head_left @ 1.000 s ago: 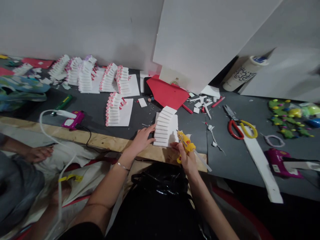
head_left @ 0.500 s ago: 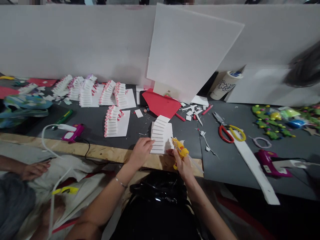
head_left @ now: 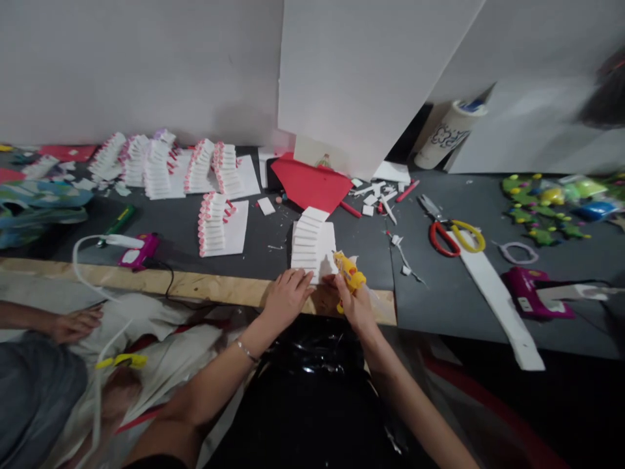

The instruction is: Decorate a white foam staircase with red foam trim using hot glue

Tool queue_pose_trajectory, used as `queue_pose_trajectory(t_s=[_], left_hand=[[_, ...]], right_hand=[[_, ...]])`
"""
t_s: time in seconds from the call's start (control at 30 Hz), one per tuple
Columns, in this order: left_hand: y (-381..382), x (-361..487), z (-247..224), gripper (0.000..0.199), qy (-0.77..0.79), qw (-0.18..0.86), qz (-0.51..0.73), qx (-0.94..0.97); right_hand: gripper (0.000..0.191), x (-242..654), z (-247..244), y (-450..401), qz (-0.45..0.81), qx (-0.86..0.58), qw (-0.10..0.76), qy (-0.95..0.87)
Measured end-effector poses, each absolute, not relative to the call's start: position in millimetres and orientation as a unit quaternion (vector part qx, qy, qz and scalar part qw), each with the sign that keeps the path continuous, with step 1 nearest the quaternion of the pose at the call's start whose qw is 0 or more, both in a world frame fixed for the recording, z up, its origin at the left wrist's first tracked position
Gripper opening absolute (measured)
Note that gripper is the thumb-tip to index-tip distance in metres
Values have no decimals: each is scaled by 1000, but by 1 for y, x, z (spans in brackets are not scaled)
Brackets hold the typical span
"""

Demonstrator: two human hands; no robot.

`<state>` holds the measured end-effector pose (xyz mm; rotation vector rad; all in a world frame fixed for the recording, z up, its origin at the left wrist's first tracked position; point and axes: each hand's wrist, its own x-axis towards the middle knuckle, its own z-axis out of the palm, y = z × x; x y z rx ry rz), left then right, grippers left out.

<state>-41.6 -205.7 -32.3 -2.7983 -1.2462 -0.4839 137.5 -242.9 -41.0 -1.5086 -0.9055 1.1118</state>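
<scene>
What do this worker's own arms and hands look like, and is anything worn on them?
Both the left hand and right hand are gloveless, with bare forearms. A thin, silvery bracelet circles the left wrist; a black sleeve shows above that elbow.

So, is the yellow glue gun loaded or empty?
Loaded: a pale, see-through glue stick pokes out of the back of the yellow glue gun, which the right hand holds.

Room lies left of white steps [head_left: 306,237]; glue gun [head_left: 348,268] blocks right.
</scene>
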Motion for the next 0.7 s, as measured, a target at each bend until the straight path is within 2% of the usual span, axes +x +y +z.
queue_pose_trajectory(t_s=[0.7], left_hand=[[-207, -43, -42, 35, -412, 12, -169, -895]], right_hand=[[46, 134, -37, -243, 451, -634, 499, -381]])
